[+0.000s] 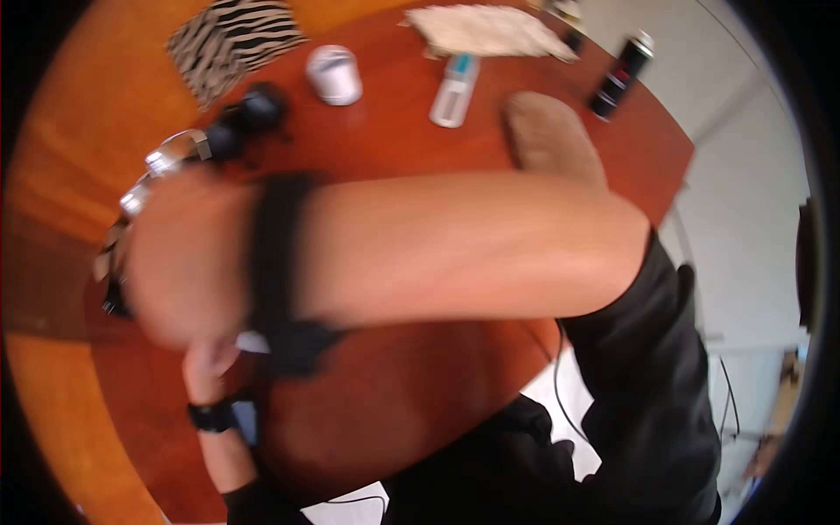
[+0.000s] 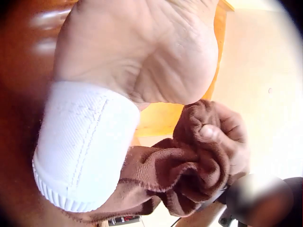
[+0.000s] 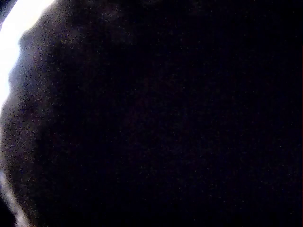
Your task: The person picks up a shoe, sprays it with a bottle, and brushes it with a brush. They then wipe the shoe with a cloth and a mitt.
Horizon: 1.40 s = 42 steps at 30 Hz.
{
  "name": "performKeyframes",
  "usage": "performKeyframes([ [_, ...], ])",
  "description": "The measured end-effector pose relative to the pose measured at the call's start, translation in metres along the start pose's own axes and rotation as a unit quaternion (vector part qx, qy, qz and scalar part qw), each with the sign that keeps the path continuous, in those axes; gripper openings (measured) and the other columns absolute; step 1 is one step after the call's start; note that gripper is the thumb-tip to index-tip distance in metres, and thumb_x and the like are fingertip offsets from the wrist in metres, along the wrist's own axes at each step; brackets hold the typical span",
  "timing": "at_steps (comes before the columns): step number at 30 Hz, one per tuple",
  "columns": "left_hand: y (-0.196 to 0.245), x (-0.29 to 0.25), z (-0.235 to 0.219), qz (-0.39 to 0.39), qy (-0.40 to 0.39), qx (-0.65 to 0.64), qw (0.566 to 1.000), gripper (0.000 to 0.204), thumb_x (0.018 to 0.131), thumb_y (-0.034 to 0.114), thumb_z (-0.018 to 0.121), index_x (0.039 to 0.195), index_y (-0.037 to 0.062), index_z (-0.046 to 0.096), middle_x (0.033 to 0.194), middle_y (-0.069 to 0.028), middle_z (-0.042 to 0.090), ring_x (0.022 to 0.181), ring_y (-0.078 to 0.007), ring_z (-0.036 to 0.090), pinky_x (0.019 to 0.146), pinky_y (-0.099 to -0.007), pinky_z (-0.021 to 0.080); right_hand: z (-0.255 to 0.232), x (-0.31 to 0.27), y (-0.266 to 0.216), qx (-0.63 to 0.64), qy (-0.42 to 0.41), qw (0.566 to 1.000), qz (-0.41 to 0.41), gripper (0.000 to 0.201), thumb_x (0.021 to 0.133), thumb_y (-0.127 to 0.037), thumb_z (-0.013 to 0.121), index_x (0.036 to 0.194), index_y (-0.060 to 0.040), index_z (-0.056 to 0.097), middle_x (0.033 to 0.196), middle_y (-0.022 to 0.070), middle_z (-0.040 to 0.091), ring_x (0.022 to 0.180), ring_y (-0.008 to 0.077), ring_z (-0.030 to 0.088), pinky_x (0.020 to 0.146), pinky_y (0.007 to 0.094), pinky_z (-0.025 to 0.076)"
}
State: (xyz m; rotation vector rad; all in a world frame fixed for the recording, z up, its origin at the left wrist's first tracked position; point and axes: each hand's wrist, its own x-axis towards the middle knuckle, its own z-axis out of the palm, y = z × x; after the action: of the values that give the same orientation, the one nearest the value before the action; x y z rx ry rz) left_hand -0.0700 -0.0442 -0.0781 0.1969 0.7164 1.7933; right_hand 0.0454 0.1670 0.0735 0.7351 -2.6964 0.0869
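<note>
In the left wrist view, a bunched brown cloth is gripped by the right hand, its thumb pressed into the folds. The left palm fills the top, touching a white object with a seam line and ribbed rim; the left fingers are out of frame. In the head view the right forearm crosses over the table, and the blurred right hand covers the cloth. Just below it is the left hand, mostly hidden, beside a bit of white. The right wrist view is almost wholly dark.
On the reddish table stand a white container and a black can. A white-and-teal tool, cream cloth, brown rounded item, black round items and zebra-striped cloth lie around the far side.
</note>
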Motion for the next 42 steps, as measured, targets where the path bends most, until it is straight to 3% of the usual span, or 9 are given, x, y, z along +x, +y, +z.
performKeyframes([
  [1,0.017,-0.01,0.003,0.031,0.011,-0.005,0.999,0.102,0.079,0.079,0.013,0.123,-0.0062,0.049,0.12,-0.0141,0.056,0.106,-0.0247,0.056,0.093,-0.0368,0.043,-0.009,0.013,0.001,-0.018,0.005,1.0,-0.02,0.017,0.062,-0.022,0.065,0.065,-0.0063,0.06,0.06,0.0108,0.057,0.066,0.0281,0.058,0.055,0.0383,0.043],
  [2,0.027,-0.005,0.01,-0.051,-0.066,0.289,0.954,0.111,0.074,0.082,0.005,0.124,-0.0075,0.047,0.122,-0.0125,0.055,0.108,-0.0222,0.055,0.095,-0.0345,0.04,0.02,0.003,0.014,0.032,0.126,0.991,-0.01,0.014,0.057,-0.013,0.064,0.067,-0.0055,0.057,0.063,0.0095,0.056,0.065,0.0286,0.056,0.055,0.0389,0.041],
  [3,0.019,-0.014,0.038,-0.061,0.012,0.404,0.913,0.118,0.069,0.084,-0.001,0.127,-0.0082,0.044,0.126,-0.0126,0.052,0.112,-0.0208,0.051,0.099,-0.0329,0.036,0.03,-0.007,0.009,0.044,0.148,0.988,0.003,0.018,0.055,-0.007,0.063,0.071,-0.0036,0.055,0.067,0.0088,0.054,0.066,0.0288,0.054,0.056,0.0389,0.041],
  [6,0.014,-0.009,0.053,-0.061,0.018,0.43,0.901,0.123,0.065,0.087,0.0,0.135,-0.0082,0.033,0.135,-0.0142,0.044,0.122,-0.0211,0.045,0.104,-0.0337,0.031,0.052,0.002,0.008,0.145,-0.017,0.964,0.223,0.013,0.072,-0.013,0.057,0.078,-0.0017,0.055,0.068,0.0169,0.06,0.066,0.0365,0.059,0.058,0.0454,0.045],
  [9,0.011,-0.009,0.045,-0.059,0.001,0.386,0.921,0.116,0.071,0.082,-0.001,0.128,-0.0081,0.044,0.124,-0.0103,0.053,0.117,-0.0192,0.046,0.102,-0.0341,0.031,0.076,0.006,0.001,0.174,0.016,0.931,0.322,0.023,0.085,-0.021,0.054,0.095,-0.0003,0.051,0.069,0.021,0.061,0.066,0.0392,0.06,0.059,0.0484,0.047],
  [15,0.012,-0.007,0.049,-0.051,-0.01,0.379,0.924,0.111,0.074,0.08,-0.001,0.13,-0.0054,0.042,0.126,-0.0078,0.05,0.118,-0.018,0.043,0.102,-0.0347,0.031,0.084,-0.004,0.0,0.129,0.099,0.942,0.293,0.026,0.089,-0.024,0.051,0.096,0.0009,0.048,0.069,0.0216,0.06,0.06,0.0386,0.06,0.055,0.0478,0.048],
  [21,0.009,-0.006,0.049,-0.051,-0.02,0.411,0.91,0.106,0.078,0.076,-0.002,0.13,-0.005,0.042,0.125,-0.0067,0.05,0.115,-0.0176,0.043,0.101,-0.0336,0.032,0.074,-0.006,-0.017,0.072,-0.013,0.953,0.295,0.035,0.089,-0.027,0.05,0.111,0.001,0.046,0.075,0.0237,0.061,0.06,0.0391,0.06,0.054,0.0475,0.047],
  [32,0.016,-0.01,0.053,-0.056,-0.027,0.383,0.922,0.097,0.084,0.071,0.0,0.134,-0.0028,0.037,0.128,-0.0101,0.049,0.117,-0.019,0.043,0.102,-0.0312,0.031,0.067,-0.012,-0.073,0.065,-0.06,0.996,0.027,0.018,0.075,-0.006,0.052,0.091,0.0026,0.051,0.066,0.0166,0.057,0.051,0.0268,0.061,0.044,0.0363,0.048],
  [42,0.013,-0.003,0.044,-0.04,-0.045,0.411,0.909,0.092,0.087,0.068,0.001,0.142,-0.0027,0.02,0.14,-0.0141,0.036,0.129,-0.0198,0.031,0.107,-0.0315,0.023,0.08,-0.001,-0.025,0.056,0.018,0.985,0.164,0.017,0.087,-0.02,0.052,0.087,-0.0023,0.051,0.061,0.0152,0.06,0.052,0.0322,0.061,0.044,0.0423,0.047],
])
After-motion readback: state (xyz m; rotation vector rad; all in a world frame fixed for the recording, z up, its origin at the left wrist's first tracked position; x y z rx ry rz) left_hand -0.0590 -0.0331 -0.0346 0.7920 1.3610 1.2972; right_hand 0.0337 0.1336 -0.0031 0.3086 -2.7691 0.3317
